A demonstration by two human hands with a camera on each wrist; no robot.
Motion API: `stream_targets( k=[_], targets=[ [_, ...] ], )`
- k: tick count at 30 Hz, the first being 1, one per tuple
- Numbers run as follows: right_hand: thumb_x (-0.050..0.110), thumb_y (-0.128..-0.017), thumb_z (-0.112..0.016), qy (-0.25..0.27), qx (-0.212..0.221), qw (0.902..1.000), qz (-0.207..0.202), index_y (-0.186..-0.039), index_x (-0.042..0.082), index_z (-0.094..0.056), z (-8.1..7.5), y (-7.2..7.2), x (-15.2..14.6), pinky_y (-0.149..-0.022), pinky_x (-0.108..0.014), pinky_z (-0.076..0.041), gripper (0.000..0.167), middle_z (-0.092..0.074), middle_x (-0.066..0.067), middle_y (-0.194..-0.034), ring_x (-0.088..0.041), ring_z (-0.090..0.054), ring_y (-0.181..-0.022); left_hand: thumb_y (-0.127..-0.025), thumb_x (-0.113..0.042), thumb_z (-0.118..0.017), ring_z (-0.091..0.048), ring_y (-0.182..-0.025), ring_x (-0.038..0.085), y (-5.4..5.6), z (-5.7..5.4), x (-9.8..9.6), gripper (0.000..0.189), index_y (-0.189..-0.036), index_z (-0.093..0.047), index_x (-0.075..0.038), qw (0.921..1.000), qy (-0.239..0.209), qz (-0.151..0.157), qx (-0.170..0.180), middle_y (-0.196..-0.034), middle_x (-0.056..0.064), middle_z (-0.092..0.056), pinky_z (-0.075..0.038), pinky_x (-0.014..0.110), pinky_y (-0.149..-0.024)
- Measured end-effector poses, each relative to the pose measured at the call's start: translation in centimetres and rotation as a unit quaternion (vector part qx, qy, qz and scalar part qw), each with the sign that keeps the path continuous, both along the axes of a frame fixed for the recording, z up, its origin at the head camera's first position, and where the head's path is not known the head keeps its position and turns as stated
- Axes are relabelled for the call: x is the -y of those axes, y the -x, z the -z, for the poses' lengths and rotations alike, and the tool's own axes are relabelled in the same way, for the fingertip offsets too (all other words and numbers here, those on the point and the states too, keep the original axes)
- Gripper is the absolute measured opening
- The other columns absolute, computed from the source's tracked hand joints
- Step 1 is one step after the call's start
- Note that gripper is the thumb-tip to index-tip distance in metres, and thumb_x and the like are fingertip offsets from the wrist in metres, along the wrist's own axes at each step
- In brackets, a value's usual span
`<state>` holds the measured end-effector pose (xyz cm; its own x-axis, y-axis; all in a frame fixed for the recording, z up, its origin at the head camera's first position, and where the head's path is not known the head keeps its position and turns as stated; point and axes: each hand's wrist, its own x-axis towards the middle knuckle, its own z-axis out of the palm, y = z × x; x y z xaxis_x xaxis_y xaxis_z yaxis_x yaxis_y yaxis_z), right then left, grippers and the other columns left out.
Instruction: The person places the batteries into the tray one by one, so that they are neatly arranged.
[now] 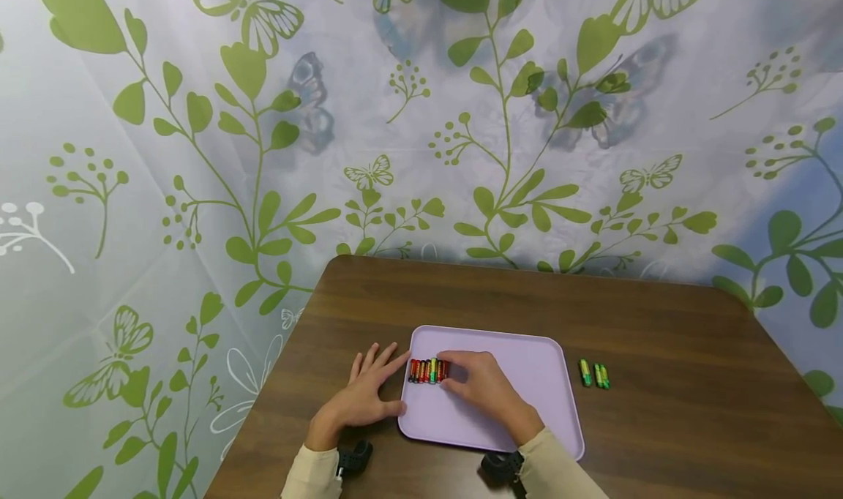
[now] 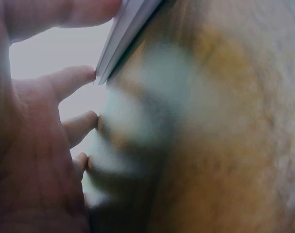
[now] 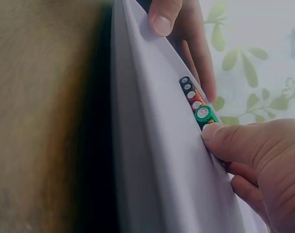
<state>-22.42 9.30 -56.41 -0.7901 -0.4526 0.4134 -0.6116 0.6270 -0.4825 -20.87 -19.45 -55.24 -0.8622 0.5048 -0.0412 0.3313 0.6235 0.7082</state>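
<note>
A row of several red-and-black AA-style batteries (image 1: pixel 421 371) lies side by side along the left part of a lilac tray (image 1: pixel 487 426). One green battery (image 3: pixel 203 113) sits among them, towards the right end of the row. My right hand (image 1: pixel 484 385) reaches over the tray and pinches the battery at that end, with thumb and index finger at its two ends; the thumb partly hides it in the right wrist view. My left hand (image 1: pixel 365 396) is spread flat at the tray's left side, thumb and index fingertips at the rim, other fingers over the table.
Three green batteries (image 1: pixel 596 374) lie on the brown wooden table (image 1: pixel 672 440), right of the tray. The tray has a low raised rim. A patterned curtain (image 1: pixel 408 133) with leaves and butterflies hangs behind the table and along its left side.
</note>
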Motion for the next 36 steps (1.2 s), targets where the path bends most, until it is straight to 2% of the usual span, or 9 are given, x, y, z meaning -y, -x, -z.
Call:
stream_targets(
  k=[3, 8, 14, 21, 23, 27, 30, 34, 36],
  targets=[
    [0.010, -0.081, -0.096, 0.000, -0.009, 1.0000, 0.002, -0.124, 0.007, -0.081, 0.0, 0.0, -0.2, -0.097, -0.044, -0.064, 0.046, -0.084, -0.006, -0.121, -0.024, -0.081, -0.111, -0.086, -0.037, -0.083, -0.001, -0.168, 0.054, 0.1, 0.1, 0.0, 0.095, -0.171, -0.042, -0.022, 1.0000, 0.005, -0.002, -0.001, -0.182, 0.020, -0.023, 0.009, 0.076, -0.129],
    [0.011, -0.079, -0.097, 0.008, -0.024, 0.9997, 0.003, -0.125, 0.006, -0.081, 0.1, 0.1, -1.2, -0.096, -0.044, -0.065, 0.049, -0.083, -0.006, -0.123, -0.024, -0.081, -0.112, -0.087, -0.038, -0.082, -0.001, -0.166, 0.059, 0.1, 0.8, 0.1, 0.092, -0.169, -0.044, -0.023, 0.9995, -0.027, 0.006, -0.017, -0.180, 0.024, -0.025, 0.012, 0.078, -0.126],
    [0.015, -0.081, -0.097, 0.008, -0.009, 0.9998, 0.015, -0.129, 0.008, -0.081, -0.5, 0.1, -3.0, -0.097, -0.045, -0.065, 0.051, -0.083, -0.005, -0.126, -0.024, -0.080, -0.115, -0.087, -0.039, -0.083, 0.000, -0.165, 0.060, 0.2, 1.0, 0.3, 0.092, -0.169, -0.044, -0.026, 0.9985, -0.049, 0.009, -0.022, -0.179, 0.025, -0.025, 0.015, 0.079, -0.125],
    [0.021, -0.082, -0.098, 0.020, 0.009, 0.9991, 0.036, -0.130, 0.009, -0.081, -1.5, -0.7, -6.0, -0.096, -0.048, -0.065, 0.053, -0.082, -0.002, -0.127, -0.024, -0.080, -0.116, -0.086, -0.046, -0.083, 0.001, -0.166, 0.057, 0.5, 2.2, 0.5, 0.093, -0.169, -0.043, -0.032, 0.9984, -0.051, 0.006, -0.024, -0.181, 0.020, -0.025, 0.015, 0.078, -0.125],
    [0.022, -0.081, -0.098, 0.027, 0.011, 0.9986, 0.043, -0.131, 0.011, -0.081, -1.9, -0.9, -7.1, -0.095, -0.047, -0.065, 0.053, -0.083, -0.001, -0.126, -0.024, -0.080, -0.115, -0.086, -0.044, -0.084, 0.000, -0.166, 0.057, 0.5, 2.0, 0.4, 0.093, -0.169, -0.044, -0.030, 0.9986, -0.049, 0.002, -0.020, -0.180, 0.021, -0.025, 0.014, 0.077, -0.126],
    [0.024, -0.081, -0.099, 0.040, 0.010, 0.9977, 0.054, -0.130, 0.011, -0.082, -2.4, -1.1, -9.7, -0.092, -0.047, -0.066, 0.053, -0.083, 0.000, -0.123, -0.024, -0.081, -0.111, -0.086, -0.038, -0.083, -0.001, -0.168, 0.055, 0.3, 0.8, 0.0, 0.095, -0.170, -0.043, -0.024, 0.9999, -0.010, -0.004, -0.006, -0.181, 0.020, -0.024, 0.011, 0.075, -0.129],
    [0.024, -0.081, -0.098, 0.045, 0.009, 0.9970, 0.062, -0.130, 0.011, -0.082, -2.8, -1.3, -11.6, -0.092, -0.033, -0.065, 0.053, -0.084, 0.002, -0.122, -0.023, -0.082, -0.110, -0.087, -0.036, -0.083, -0.001, -0.169, 0.053, 0.2, 0.2, -0.1, 0.095, -0.171, -0.041, -0.021, 1.0000, 0.007, -0.003, 0.000, -0.182, 0.019, -0.023, 0.010, 0.075, -0.130],
    [0.023, -0.081, -0.099, 0.043, 0.006, 0.9963, 0.075, -0.128, 0.011, -0.082, -2.9, -1.8, -14.1, -0.095, -0.006, -0.051, 0.052, -0.083, 0.002, -0.123, -0.021, -0.081, -0.112, -0.086, -0.036, -0.083, -0.001, -0.167, 0.057, 0.1, 0.4, 0.0, 0.095, -0.170, -0.042, -0.020, 0.9999, -0.010, 0.000, -0.005, -0.180, 0.023, -0.024, 0.010, 0.077, -0.128],
    [0.024, -0.080, -0.099, 0.034, 0.006, 0.9958, 0.084, -0.128, 0.012, -0.083, -2.8, -2.1, -15.3, -0.094, -0.003, -0.048, 0.052, -0.083, 0.002, -0.124, -0.018, -0.080, -0.113, -0.086, -0.036, -0.083, -0.001, -0.167, 0.057, 0.0, 0.5, 0.1, 0.095, -0.170, -0.042, -0.021, 0.9999, -0.012, 0.001, -0.006, -0.180, 0.023, -0.024, 0.011, 0.076, -0.128]
  ],
)
